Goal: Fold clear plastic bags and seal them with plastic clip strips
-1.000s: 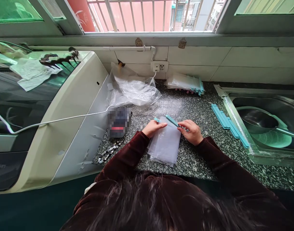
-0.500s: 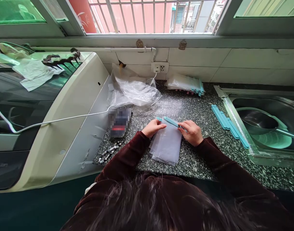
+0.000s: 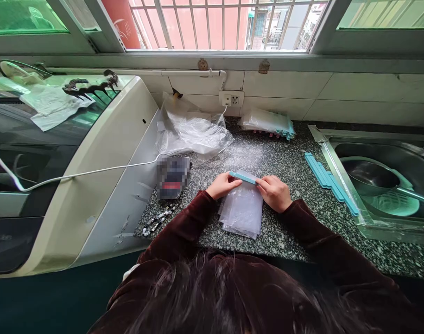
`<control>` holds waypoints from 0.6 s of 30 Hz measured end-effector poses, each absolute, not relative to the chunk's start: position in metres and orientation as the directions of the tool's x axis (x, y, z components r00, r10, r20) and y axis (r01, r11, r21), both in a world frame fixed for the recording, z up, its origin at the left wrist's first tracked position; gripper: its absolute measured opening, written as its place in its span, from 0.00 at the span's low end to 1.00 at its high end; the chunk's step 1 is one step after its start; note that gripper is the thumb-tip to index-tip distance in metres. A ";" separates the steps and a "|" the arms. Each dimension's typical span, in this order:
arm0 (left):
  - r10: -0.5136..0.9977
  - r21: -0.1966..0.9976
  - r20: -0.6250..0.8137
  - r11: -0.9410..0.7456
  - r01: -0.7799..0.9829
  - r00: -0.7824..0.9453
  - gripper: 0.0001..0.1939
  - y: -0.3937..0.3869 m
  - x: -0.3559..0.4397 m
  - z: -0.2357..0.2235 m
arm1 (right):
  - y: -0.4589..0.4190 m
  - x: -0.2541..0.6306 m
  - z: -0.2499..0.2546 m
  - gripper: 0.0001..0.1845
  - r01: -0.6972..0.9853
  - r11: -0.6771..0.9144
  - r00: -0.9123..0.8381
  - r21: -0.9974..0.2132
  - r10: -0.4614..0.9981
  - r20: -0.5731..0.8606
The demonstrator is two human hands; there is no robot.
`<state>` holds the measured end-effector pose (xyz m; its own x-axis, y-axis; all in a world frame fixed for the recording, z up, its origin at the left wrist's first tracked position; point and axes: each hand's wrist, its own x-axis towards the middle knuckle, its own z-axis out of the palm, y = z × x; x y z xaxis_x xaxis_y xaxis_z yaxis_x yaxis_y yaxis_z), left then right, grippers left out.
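A light-blue bag sealing clip (image 3: 244, 177) lies across the top end of some clear plastic bags (image 3: 242, 208) on the speckled counter. My left hand (image 3: 223, 185) pinches the clip's left end between thumb and fingers. At its right end, my right hand (image 3: 275, 192) grips it the same way. A short strip of plastic shows beyond the clip, and the rest of the bags hangs toward me, flat on the stone. Several more blue clips (image 3: 332, 183) lie side by side to the right, by the sink.
A stack of clipped plastic bags (image 3: 267, 123) rests against the tiled wall. Crumpled clear plastic (image 3: 198, 132) and a blurred-out phone-like object (image 3: 173, 177) are on the left. A white cable (image 3: 93, 172) runs over the washing machine (image 3: 107, 153). The sink (image 3: 351, 139) holds a pan (image 3: 370, 174).
The clip's two arms, apart at the left end before, now lie together across the bags. My left hand has closed in on that end; both hands stay in nearly the same place.
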<state>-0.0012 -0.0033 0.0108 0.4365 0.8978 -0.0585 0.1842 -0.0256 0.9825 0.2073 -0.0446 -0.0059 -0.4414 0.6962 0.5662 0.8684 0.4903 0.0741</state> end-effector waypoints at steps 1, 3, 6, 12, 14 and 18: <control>0.904 0.979 -0.052 -0.038 0.199 0.425 0.16 -0.004 -0.001 0.011 | -0.045 0.207 -0.006 0.09 0.870 0.486 -0.444 0.084 0.697 0.563; 0.931 0.964 -0.041 -0.059 0.261 0.362 0.18 -0.004 -0.001 0.010 | -0.045 0.207 -0.005 0.09 0.869 0.486 -0.450 0.095 0.696 0.559; 0.961 0.948 -0.014 -0.075 0.309 0.277 0.21 -0.005 0.000 0.007 | -0.047 0.206 -0.004 0.09 0.862 0.500 -0.457 0.081 0.698 0.552; 0.933 0.973 0.048 -0.124 0.194 0.356 0.21 -0.006 0.001 0.009 | -0.043 0.210 -0.003 0.13 0.831 0.505 -0.302 -0.234 0.762 0.573; 0.908 0.973 0.094 -0.170 0.154 0.409 0.21 -0.008 0.000 0.010 | -0.040 0.215 -0.003 0.20 0.755 0.488 -0.212 -0.438 0.814 0.540; 0.870 0.950 0.177 -0.273 0.152 0.460 0.19 -0.009 0.000 0.012 | -0.037 0.221 -0.002 0.19 0.602 0.410 -0.273 -0.685 0.912 0.306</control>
<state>0.0001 -0.0088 0.0119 0.4600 0.8701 0.1768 0.1518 -0.2732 0.9499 0.2208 -0.0369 -0.0021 -0.2732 0.9120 0.3060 0.6025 0.4102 -0.6847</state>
